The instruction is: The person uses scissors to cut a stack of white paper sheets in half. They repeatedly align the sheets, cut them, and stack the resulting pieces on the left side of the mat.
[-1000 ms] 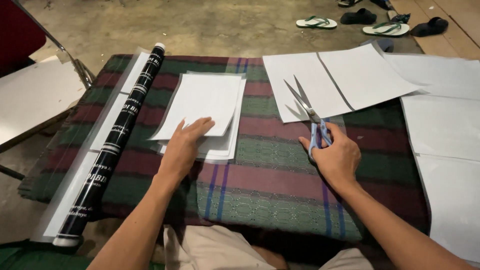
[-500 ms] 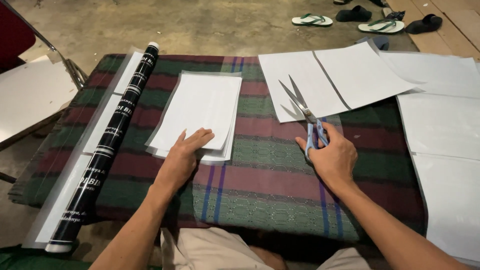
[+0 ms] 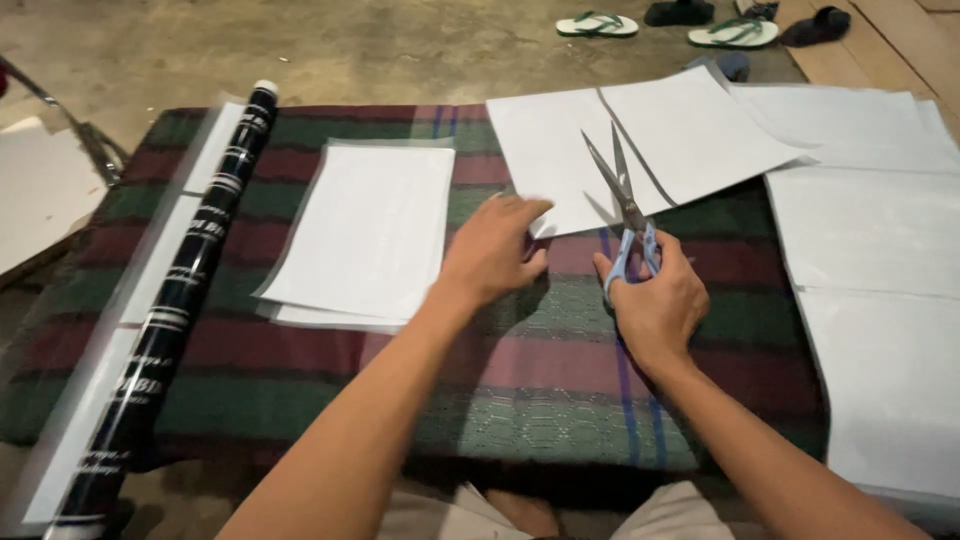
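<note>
Landmark for all positions: the plaid cloth (image 3: 520, 390) spread over the low work surface.

Right hand (image 3: 655, 305) sat near the middle of the cloth, fingers curled through the pale blue loops of the scissors (image 3: 625, 215). Blades pointed away from the person, parted in a narrow V, with the tips lying over the cut sheet (image 3: 560, 160) at the cloth's far edge. Grip closed on the handles; thumb loop could not be made out clearly.

Left hand (image 3: 490, 250) lay flat just left of the scissors, fingers spread and nearly straight, fingertips touching the near corner of that sheet. It gripped nothing.

Handling, as judged: the sheet looked thin, light and limp, liable to slide on the woven cloth and to crease if pinched mid-span. Best held pressed flat near the edge, close beside the blades. A second piece (image 3: 700, 130) lay just right of it, a dark slit between the two. Scissors looked rigid and sharp-tipped, to be taken by the loops only.

Elsewhere: a stack of white sheets (image 3: 365, 235) on the cloth's left half; a dark printed roll (image 3: 185, 310) along its left edge, lying on a clear film; larger white sheets (image 3: 870, 240) overlapping its right edge.

Containers: none seen on or about the cloth.
</note>
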